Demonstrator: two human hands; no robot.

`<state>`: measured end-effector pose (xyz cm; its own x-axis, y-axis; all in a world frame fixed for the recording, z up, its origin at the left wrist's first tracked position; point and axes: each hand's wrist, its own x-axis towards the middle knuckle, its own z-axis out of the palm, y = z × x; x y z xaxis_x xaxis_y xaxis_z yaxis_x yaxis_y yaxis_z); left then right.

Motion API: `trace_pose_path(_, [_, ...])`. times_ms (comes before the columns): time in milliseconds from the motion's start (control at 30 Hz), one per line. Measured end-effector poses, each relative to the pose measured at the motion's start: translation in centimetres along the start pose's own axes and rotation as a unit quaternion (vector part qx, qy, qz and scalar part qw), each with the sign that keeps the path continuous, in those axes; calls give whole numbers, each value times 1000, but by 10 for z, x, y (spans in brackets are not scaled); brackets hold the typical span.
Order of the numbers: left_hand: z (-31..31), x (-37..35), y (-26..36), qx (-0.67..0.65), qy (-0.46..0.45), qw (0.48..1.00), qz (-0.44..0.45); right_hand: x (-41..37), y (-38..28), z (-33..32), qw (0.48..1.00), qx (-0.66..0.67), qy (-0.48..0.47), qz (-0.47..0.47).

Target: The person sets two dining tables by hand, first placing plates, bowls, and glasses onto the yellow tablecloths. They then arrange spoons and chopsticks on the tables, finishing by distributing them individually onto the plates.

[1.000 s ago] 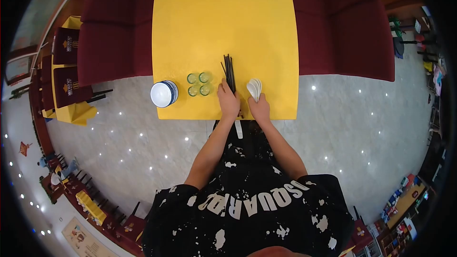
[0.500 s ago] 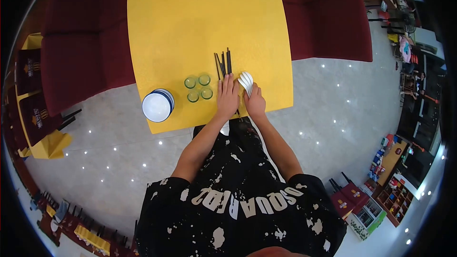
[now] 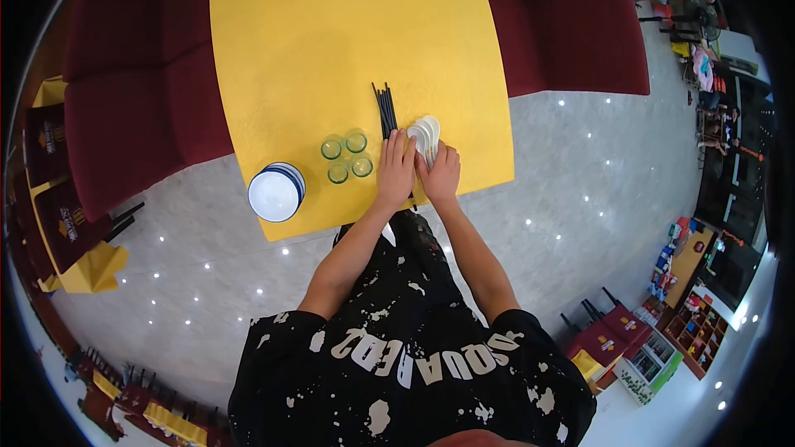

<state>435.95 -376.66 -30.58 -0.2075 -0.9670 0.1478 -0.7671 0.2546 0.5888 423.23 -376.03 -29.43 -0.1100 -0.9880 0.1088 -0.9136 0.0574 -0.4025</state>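
My left hand (image 3: 396, 172) lies over a bundle of black chopsticks (image 3: 384, 109), its fingers closed around their middle. The far ends stick out beyond my fingertips, bunched tightly, and a near end shows by the table edge. Close beside it, my right hand (image 3: 440, 175) is closed on the handles of several white spoons (image 3: 426, 131), whose bowls overlap in a fan pointing away from me. The thumb side of my right hand is right by my left fingers. Left of my hands, several greenish clear glasses (image 3: 346, 156) stand grouped on the yellow table (image 3: 356, 33).
A stack of white bowls with blue rims (image 3: 277, 192) stands at the table's near left corner. Dark red bench seats (image 3: 149, 116) flank the table on the left, with another bench (image 3: 580, 33) on the right. Grey tiled floor (image 3: 563, 174) surrounds the near end.
The chopsticks, earlier spread apart, are now drawn together into a tight bundle. The spoons have fanned a little wider and shifted left, with my right hand closer to my left.
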Motion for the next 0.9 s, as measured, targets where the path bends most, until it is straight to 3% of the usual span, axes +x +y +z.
trace_pose_path(100, [-3, 11, -1, -61, -34, 997, -20, -4, 4, -2, 1000, 30, 2, -2])
trace_pose_path(200, [-5, 14, 5, -37, -11, 999, -12, -9, 5, -7, 999, 42, 15, 7])
trace_pose_path(367, [-11, -2, 13, 54, -50, 996, -51, -43, 0, -33, 998, 12, 60, 13])
trace_pose_path(467, [-12, -10, 10, 50, -65, 996, -41, -81, 0, -46, 991, 108, -76, -4])
trace_pose_path(567, [-16, -17, 13, 53, -77, 995, -27, -103, 2, -39, 974, 188, -128, 0])
trace_pose_path(733, [-21, -30, 16, 50, -88, 995, -18, -102, 2, -29, 964, 225, -116, 79])
trace_pose_path(900, [-26, -39, 22, 54, -102, 993, -27, -93, 1, -23, 977, 169, -116, 61])
